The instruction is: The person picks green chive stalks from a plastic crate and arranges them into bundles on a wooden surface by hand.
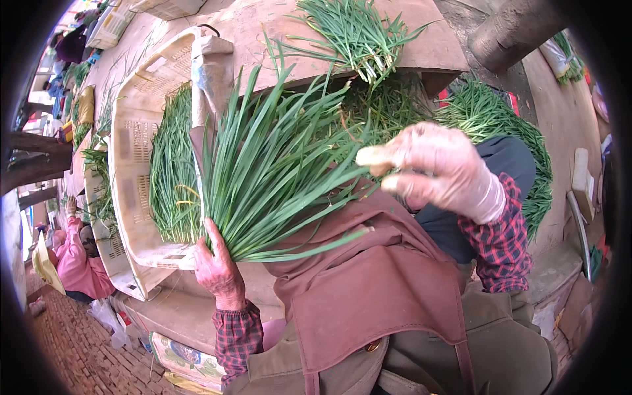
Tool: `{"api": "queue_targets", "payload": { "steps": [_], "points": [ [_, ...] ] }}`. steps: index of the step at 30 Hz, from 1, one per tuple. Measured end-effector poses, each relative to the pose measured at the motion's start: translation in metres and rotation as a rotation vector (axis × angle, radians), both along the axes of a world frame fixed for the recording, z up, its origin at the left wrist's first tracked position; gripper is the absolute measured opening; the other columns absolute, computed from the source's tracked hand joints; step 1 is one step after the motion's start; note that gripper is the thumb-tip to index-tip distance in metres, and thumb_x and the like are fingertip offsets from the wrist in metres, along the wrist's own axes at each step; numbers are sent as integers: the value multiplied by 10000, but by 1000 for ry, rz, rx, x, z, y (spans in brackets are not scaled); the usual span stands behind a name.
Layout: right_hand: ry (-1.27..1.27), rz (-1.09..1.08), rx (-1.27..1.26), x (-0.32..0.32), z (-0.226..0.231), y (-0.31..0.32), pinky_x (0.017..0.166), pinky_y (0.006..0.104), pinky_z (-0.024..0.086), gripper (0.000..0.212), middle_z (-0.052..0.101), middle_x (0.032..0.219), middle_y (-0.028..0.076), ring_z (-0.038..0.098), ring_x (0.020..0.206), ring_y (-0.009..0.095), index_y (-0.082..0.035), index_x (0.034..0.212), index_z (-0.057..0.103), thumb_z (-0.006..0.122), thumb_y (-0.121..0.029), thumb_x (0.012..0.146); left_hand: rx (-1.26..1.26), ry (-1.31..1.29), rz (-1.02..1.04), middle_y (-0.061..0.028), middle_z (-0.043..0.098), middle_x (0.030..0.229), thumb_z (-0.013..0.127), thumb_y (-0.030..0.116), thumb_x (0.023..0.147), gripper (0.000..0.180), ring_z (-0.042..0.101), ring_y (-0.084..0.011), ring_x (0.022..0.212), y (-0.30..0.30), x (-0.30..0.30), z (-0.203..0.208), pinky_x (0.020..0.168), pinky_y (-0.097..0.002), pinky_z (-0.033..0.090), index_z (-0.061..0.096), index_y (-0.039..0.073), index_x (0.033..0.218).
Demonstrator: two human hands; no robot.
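My left hand [216, 266], bare, is shut around the base of a fanned bunch of long green chive-like leaves [270, 168] held over my brown apron [368, 276]. My right hand [438, 168], in a thin clear glove, hovers at the right edge of the bunch with fingers pinched together on a few leaf tips; the grip itself is blurred. Both sleeves are red plaid.
A cream plastic crate [135, 164] on my left holds more green leaves [172, 164]. Loose leaves [355, 33] lie on a wooden table [434, 46] ahead, and a heap [500, 125] sits at the right. A person in pink [76, 260] crouches at far left on brick paving.
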State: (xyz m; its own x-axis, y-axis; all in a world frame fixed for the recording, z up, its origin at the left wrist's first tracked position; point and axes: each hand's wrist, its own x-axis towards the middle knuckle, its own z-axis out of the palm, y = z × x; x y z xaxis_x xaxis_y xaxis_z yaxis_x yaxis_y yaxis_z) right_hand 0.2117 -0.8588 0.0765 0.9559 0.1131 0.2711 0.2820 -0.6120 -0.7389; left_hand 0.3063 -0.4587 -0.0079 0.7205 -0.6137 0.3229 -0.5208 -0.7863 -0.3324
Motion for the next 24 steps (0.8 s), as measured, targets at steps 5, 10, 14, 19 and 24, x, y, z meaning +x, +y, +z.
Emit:
{"api": "queue_targets", "payload": {
  "steps": [5, 10, 14, 19, 24],
  "points": [
    [76, 229, -423, -9, -17, 47, 794, 357, 504, 557, 654, 934, 115, 654, 901, 248, 49, 1106, 605, 755, -365, 764, -10, 22, 18, -161, 616, 984, 612, -5, 843, 615, 639, -296, 827, 0, -2, -3, 695, -375, 545, 508, 85, 1442],
    [29, 396, -381, -14, -49, 77, 583, 384, 496, 140, 590, 736, 78, 628, 637, 261, -56, 805, 585, 634, -186, 820, -5, 66, 81, -157, 606, 964, 626, 0, 833, 639, 636, -299, 809, -3, -6, -5, 673, -383, 541, 491, 76, 1453],
    [-10, 261, 18, -15, -64, 79, 588, 405, 517, 55, 588, 747, 82, 629, 645, 262, -73, 818, 594, 622, -108, 786, -21, 91, 112, -158, 602, 979, 635, 2, 828, 677, 631, -307, 798, -5, -10, -10, 657, -392, 531, 453, 70, 1477],
    [205, 85, 186, -38, -87, 59, 677, 389, 538, 122, 672, 908, 96, 658, 820, 294, -48, 971, 661, 639, -106, 866, -66, 111, 153, -142, 592, 974, 642, 17, 841, 681, 626, -306, 798, -9, -16, -14, 648, -391, 525, 433, 65, 1487],
    [412, -206, 499, -23, -105, 63, 691, 373, 540, 230, 699, 893, 132, 686, 778, 256, -2, 1002, 673, 601, -217, 961, -120, 99, 153, -133, 581, 950, 656, 50, 853, 676, 626, -304, 791, -16, -19, -17, 633, -389, 522, 428, 61, 1489]
  ]
}}
